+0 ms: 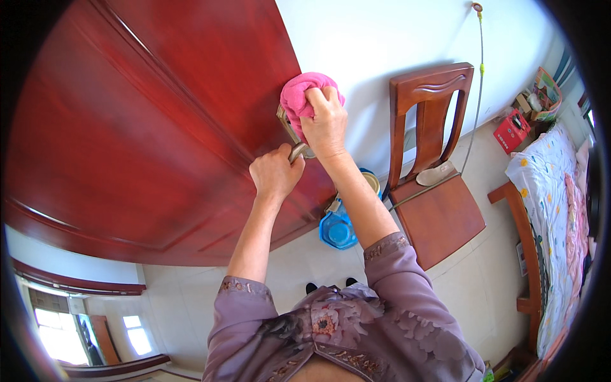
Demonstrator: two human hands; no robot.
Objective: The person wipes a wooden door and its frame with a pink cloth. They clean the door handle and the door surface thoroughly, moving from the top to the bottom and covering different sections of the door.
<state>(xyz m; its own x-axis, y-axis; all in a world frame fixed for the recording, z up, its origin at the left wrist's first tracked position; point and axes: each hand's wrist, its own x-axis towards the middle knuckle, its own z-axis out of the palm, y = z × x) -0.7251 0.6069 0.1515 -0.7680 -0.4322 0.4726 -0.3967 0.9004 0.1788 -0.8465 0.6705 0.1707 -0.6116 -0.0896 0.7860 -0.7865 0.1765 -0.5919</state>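
A pink cloth [300,93] is bunched in my right hand [327,119], which presses it against the upper part of a metal lock plate [285,122] at the door's edge. My left hand [276,169] grips the metal door handle [297,152] just below, with its fingers wrapped around the lever. The dark red wooden door [157,124] fills the left of the view and stands open. Part of the lock plate is hidden behind the cloth and my right hand.
Right of the door, a wooden chair [439,219] stands by the white wall [363,38], with an insole [435,174] and a cable on its seat. A blue plastic container [338,231] sits on the tiled floor beneath my right forearm. A bed [539,191] and red box [511,131] are farther right.
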